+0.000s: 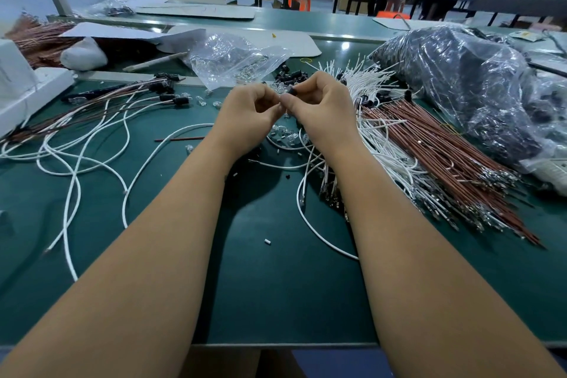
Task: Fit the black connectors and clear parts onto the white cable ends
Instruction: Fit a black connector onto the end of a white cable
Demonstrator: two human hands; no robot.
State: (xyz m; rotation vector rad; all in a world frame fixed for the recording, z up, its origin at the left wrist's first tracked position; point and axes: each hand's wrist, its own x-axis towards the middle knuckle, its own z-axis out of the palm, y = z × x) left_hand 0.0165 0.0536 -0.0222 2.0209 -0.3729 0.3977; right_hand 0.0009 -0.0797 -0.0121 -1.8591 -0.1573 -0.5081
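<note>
At the centre of the frame, above the green mat (pixel 276 285), both hands met fingertip to fingertip. The right hand (pixel 319 104) pinched a small black connector (pixel 291 90) between thumb and forefinger, and the left hand (pixel 248 110) had its fingers curled in against the same spot, though what they held was hidden behind the knuckles; a clear part or a cable end is my guess, and I could not tell which.

The risk, as I judged it: the connector was tiny and held only at the tips, so a slight twist or a skewed push could have popped it free into the scatter of clear parts (pixel 291 135) lying just under the hands, where it would be slow to find. A crooked push might also have bent the cable end.

Around the hands, it was crowded. Loose white cables (pixel 76 163) looped across the left of the frame, with finished leads carrying black connectors (pixel 171 98) in the upper left. A thick bundle of white and reddish-brown wires (pixel 429 144) fanned along the right, touching the right forearm, ready to snag a sleeve-free wrist. A clear bag of parts (pixel 227 58) sat just beyond the hands, and a large dark bag (pixel 460 77) filled the upper right.
</note>
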